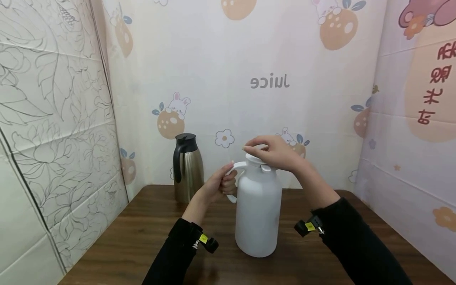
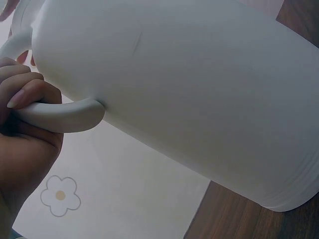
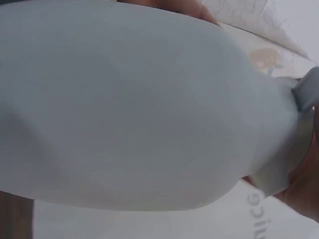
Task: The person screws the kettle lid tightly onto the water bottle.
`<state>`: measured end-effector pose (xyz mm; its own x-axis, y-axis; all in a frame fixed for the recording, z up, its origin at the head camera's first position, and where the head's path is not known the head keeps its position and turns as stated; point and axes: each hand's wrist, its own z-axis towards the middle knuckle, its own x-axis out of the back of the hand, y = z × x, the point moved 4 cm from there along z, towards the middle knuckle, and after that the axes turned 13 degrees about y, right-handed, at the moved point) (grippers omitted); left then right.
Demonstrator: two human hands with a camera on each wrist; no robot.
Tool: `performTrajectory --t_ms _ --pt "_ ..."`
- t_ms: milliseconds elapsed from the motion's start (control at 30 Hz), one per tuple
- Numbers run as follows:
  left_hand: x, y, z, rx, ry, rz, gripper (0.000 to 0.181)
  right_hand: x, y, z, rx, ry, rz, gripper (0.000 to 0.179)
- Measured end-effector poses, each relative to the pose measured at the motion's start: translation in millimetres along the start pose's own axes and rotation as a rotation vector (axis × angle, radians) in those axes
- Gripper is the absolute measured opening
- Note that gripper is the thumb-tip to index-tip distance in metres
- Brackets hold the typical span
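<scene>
A white thermos jug [image 1: 258, 213] stands upright over the wooden table in the head view. My left hand [image 1: 217, 184] grips its loop handle [image 2: 65, 117], fingers curled round it in the left wrist view. On top, my right hand [image 1: 272, 151] holds the jug's white lid [image 1: 253, 159], with thumb and fingers bent around its edge. The right wrist view shows the jug's body filling most of the picture, and part of the right hand [image 3: 305, 186] at the neck by the spout. The palm covers much of the lid.
A steel thermos jug [image 1: 190, 174] with a black handle and top stands at the table's back left. The brown wooden table [image 1: 139, 237] meets patterned cloth walls [image 1: 221, 103] at the back and sides. Small cameras are strapped to both dark sleeves [image 1: 174, 245].
</scene>
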<state>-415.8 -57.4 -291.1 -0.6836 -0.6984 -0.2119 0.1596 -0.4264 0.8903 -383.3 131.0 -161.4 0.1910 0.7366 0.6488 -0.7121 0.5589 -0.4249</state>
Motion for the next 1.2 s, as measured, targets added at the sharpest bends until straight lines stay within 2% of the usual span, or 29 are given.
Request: performTrajectory --t_ms 133,267,700,1033,1200 --pt "-1.0 -0.2 1.3 0.004 -0.003 -0.003 0.053 -0.7 7.6 -5.9 0.097 -0.011 0.119 0.023" --pt "-0.6 -0.1 1.9 0.002 0.001 0.000 0.053 -3.2 12.7 -7.9 0.116 0.010 0.147 0.021" --pt "-0.8 0.4 1.9 0.001 0.008 0.015 0.053 -7.7 4.0 -12.9 0.020 0.146 0.012 0.029" --pt "1.3 -0.2 2.5 -0.005 0.019 0.020 0.053 -13.3 -6.0 -14.8 -0.085 0.237 -0.092 0.031" --pt "-0.8 0.5 2.8 0.002 0.009 0.002 0.053 -16.0 -12.1 -16.6 -0.160 0.316 -0.179 0.030"
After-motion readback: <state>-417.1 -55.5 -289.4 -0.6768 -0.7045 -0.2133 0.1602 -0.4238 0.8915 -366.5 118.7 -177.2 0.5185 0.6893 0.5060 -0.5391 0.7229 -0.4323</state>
